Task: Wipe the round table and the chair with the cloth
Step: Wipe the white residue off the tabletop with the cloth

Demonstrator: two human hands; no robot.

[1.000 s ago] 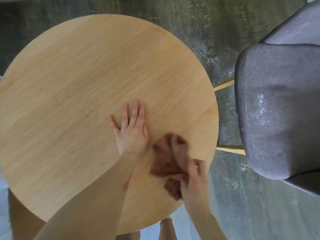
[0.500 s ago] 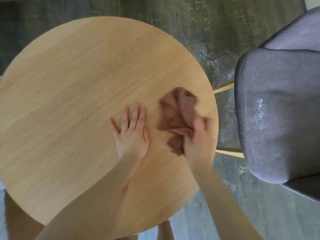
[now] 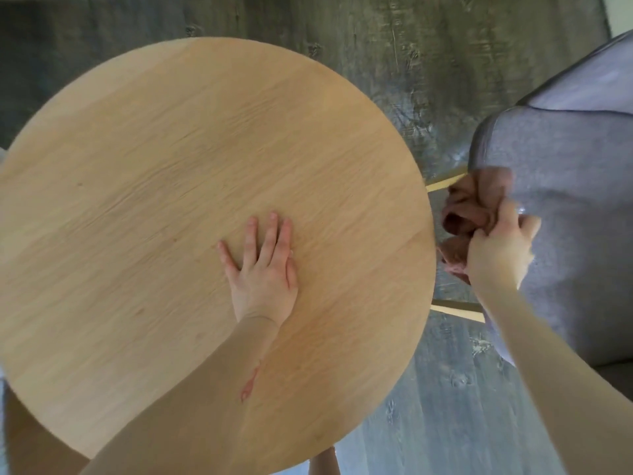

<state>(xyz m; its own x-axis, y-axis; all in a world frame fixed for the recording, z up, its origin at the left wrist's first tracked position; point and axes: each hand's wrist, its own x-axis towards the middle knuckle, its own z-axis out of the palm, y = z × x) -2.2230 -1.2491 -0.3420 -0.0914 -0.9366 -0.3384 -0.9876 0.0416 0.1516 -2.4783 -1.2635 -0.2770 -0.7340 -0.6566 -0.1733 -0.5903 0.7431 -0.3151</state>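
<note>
The round light-wood table [image 3: 171,186] fills the left and centre of the view. My left hand [image 3: 263,269] lies flat on it near its right side, fingers spread, holding nothing. A grey upholstered chair [image 3: 568,186] stands to the right of the table. My right hand [image 3: 500,248] grips the bunched reddish-brown cloth [image 3: 472,207] at the chair's left edge, over the gap between table and chair. The cloth touches the chair's fabric.
Two pale wooden legs [image 3: 445,181] cross the narrow gap between table and chair. Dark grey plank flooring [image 3: 428,406] surrounds both. My feet show below the table's near edge.
My right hand has carried the cloth off the tabletop, rightward across the gap, onto the chair's left edge. My left hand has stayed flat on the table.
</note>
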